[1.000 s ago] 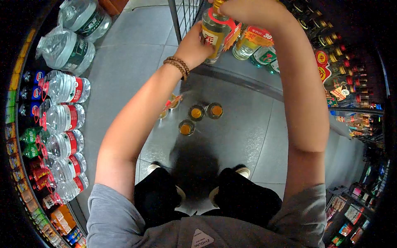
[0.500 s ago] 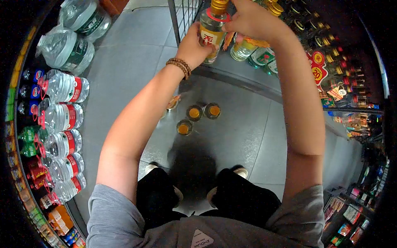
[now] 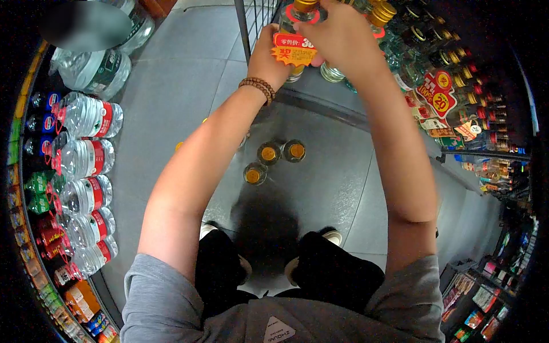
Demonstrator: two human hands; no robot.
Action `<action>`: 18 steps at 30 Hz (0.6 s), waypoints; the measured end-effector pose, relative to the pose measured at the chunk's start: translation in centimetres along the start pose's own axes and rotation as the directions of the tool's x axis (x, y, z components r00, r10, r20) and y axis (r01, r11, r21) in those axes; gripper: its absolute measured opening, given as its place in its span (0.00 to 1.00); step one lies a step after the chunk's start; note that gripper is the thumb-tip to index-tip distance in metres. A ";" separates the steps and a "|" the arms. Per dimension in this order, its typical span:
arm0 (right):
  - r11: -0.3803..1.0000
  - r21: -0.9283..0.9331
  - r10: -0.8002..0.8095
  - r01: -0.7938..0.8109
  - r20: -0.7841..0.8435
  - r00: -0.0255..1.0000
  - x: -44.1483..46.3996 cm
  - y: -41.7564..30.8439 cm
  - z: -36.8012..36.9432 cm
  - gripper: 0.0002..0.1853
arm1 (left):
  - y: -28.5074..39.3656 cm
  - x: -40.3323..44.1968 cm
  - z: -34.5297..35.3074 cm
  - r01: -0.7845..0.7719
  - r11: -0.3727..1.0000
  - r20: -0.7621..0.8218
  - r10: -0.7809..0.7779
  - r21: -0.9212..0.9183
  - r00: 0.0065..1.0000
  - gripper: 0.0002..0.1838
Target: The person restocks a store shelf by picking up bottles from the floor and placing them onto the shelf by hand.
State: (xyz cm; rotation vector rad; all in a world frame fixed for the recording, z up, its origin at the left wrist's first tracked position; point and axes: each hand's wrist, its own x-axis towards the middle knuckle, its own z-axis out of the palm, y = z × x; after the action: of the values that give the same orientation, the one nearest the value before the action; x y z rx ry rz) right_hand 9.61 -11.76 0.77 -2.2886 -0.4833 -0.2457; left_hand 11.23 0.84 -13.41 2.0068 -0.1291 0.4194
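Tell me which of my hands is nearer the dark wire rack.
Left. Your left hand grips the bottle close to the wire rack; your right hand is farther off, at the bottle's other side.

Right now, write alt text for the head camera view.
A person's left hand grips a gold-capped bottle with a red and yellow price tag, the right hand at its neck, beside shelves of bottles. Below, three more bottles stand on the grey floor; big clear water bottles line the picture's left.
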 end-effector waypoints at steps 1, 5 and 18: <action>1.000 0.000 0.001 -0.001 0.001 1.000 -0.2 0.1 0.1 0.14 | -0.4 0.0 0.1 0.001 1.000 0.001 -0.001 0.000 1.000 0.36; 0.979 0.179 0.110 -0.101 -0.038 0.993 -1.4 0.0 0.3 0.13 | -1.5 -0.2 0.3 -0.025 0.985 0.093 0.042 -0.173 0.995 0.38; 0.710 -0.672 -0.243 0.210 0.047 0.969 -4.2 1.0 1.1 0.10 | -1.5 -0.7 0.0 0.034 0.996 0.115 -0.024 -0.083 0.993 0.42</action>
State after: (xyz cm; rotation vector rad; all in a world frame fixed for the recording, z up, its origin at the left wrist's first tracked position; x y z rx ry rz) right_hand 6.22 -12.71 -1.94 -2.9200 -0.7490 -0.6959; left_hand 10.96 1.47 -14.90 1.9466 -0.1855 0.2767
